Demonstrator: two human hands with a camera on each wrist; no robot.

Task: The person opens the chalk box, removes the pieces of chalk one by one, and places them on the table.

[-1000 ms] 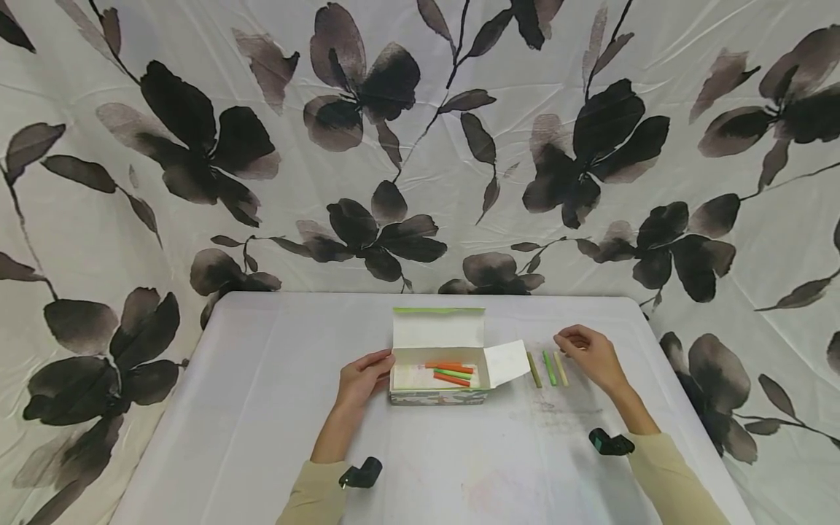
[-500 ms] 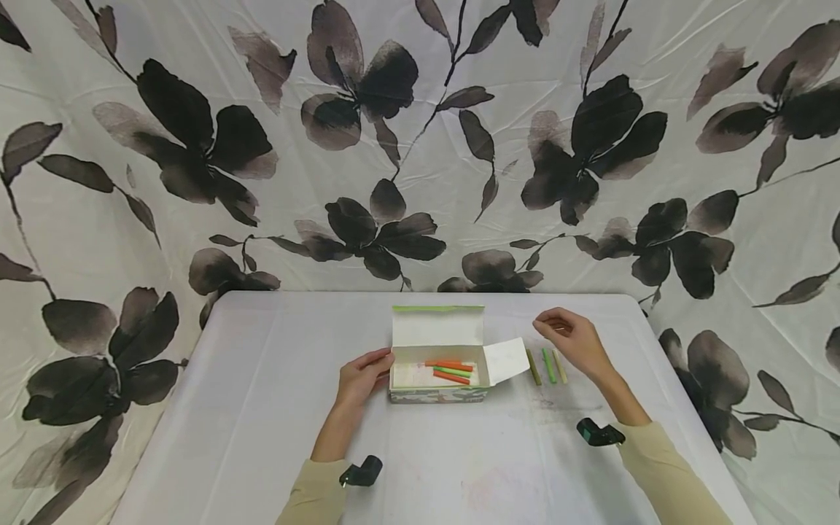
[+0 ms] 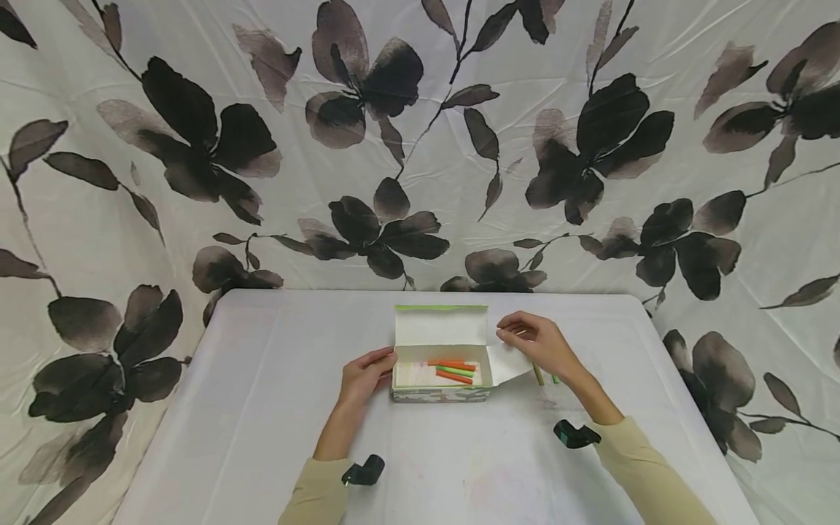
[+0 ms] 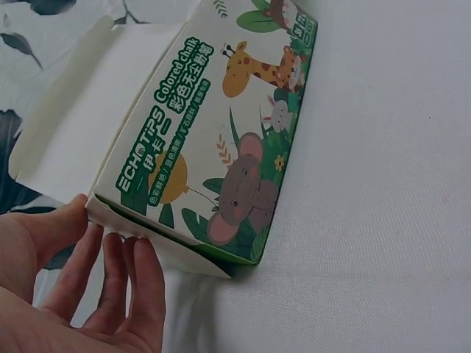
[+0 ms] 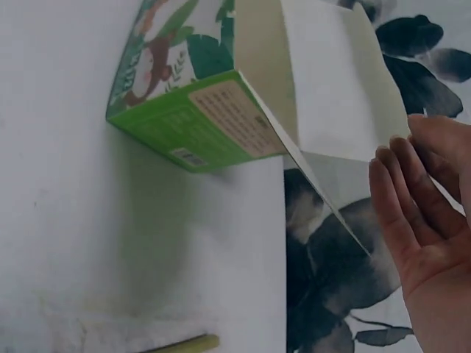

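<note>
A chalk box (image 4: 221, 132) printed with cartoon animals and "Colored chalk" stands on the table, its lid (image 3: 441, 325) raised at the back. Inside lie orange and green chalk sticks (image 3: 454, 370). At the box's left end my left hand (image 3: 363, 375) pinches the side flap (image 4: 162, 246) between thumb and fingers. My right hand (image 3: 539, 344) hovers over the right side flap (image 3: 508, 364), its fingers loosely bent and holding nothing. In the right wrist view its fingertips (image 5: 379, 165) are close to the lid's edge. Chalk sticks (image 3: 538, 374) on the table are partly hidden behind the right hand and flap.
The white-covered table (image 3: 289, 343) has faint chalk smudges (image 3: 547, 399) to the right of the box. A floral cloth (image 3: 420, 146) hangs behind the table's back edge. Black wrist cameras (image 3: 577, 435) sit at both sleeves.
My right hand has moved left from beside the loose chalk sticks to the raised lid, now covering part of the sticks. My left hand has stayed at the box's left end.
</note>
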